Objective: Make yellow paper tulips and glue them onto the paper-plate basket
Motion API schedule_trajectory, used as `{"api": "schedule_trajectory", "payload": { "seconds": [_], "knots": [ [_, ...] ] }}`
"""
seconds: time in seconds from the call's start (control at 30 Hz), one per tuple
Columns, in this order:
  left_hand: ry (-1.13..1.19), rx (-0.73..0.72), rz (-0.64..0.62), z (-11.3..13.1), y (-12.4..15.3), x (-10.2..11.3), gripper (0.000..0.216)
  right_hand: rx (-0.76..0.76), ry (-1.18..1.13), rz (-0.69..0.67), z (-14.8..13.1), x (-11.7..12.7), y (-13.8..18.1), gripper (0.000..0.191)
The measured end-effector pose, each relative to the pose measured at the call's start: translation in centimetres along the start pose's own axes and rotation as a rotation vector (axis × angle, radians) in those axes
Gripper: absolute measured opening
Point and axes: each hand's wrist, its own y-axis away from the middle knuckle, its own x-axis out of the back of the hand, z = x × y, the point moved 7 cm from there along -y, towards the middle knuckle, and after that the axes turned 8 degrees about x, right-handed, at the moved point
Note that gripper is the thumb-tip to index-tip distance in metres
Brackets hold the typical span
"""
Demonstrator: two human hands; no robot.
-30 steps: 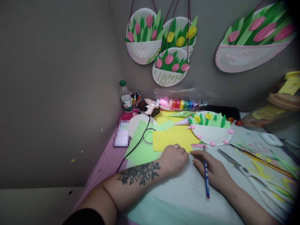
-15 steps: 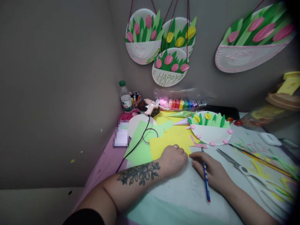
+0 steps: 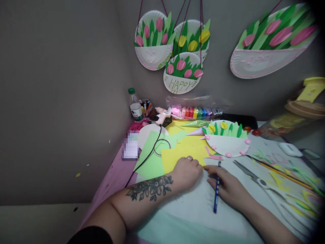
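Note:
My left hand [image 3: 187, 173] is closed, knuckles up, on the lower right part of a yellow paper sheet [image 3: 169, 160]. Whatever its fingers pinch is hidden beneath them. Close beside it, my right hand [image 3: 227, 184] has a blue patterned pencil [image 3: 216, 196] lodged between its fingers, the red-tipped end hanging down toward me. The right index fingertip nearly meets the left knuckles; a gap shows between thumb and index finger. Just above the hands lie pink paper scraps [image 3: 215, 157] and a half paper plate [image 3: 224, 145] with paper leaves, yellow flowers and pink blobs.
Scissors [image 3: 261, 183] and a yellow-black pencil [image 3: 284, 174] lie right of my hand. Green paper [image 3: 149, 156], a black cord and a pink glue gun [image 3: 162, 117] are at left. A bottle [image 3: 135, 106] stands behind; decorated plates [image 3: 153, 56] hang on the wall.
The blue pencil has tilted, its lower end swinging left. My right hand has shifted very slightly; my left hand stays in place. The view has turned a little.

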Motion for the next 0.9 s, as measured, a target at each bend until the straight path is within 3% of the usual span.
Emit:
{"api": "schedule_trajectory", "payload": {
  "seconds": [0.23, 0.43, 0.6, 0.73, 0.9],
  "knots": [
    [-0.010, 0.008, 0.009, -0.2, -0.1, 0.0, 0.005, -0.017, -0.001, 0.008, 0.4, -0.1, 0.2, 0.006],
    [-0.016, 0.005, 0.013, -0.1, -0.1, -0.1, 0.005, -0.004, -0.011, 0.031, 0.4, 0.0, 0.4, 0.009],
    [-0.013, 0.004, 0.016, -0.2, -0.1, -0.2, 0.006, 0.014, 0.029, 0.093, 1.0, 1.5, 1.1, 0.027],
    [-0.019, 0.005, 0.015, -0.2, -0.1, -0.2, 0.006, 0.000, 0.096, 0.043, 1.6, 2.0, 1.2, 0.026],
    [-0.026, 0.013, -0.026, -0.2, -0.1, -0.1, 0.005, -0.077, 0.094, -0.027, 1.7, 1.6, 1.0, 0.011]
  ]
}}
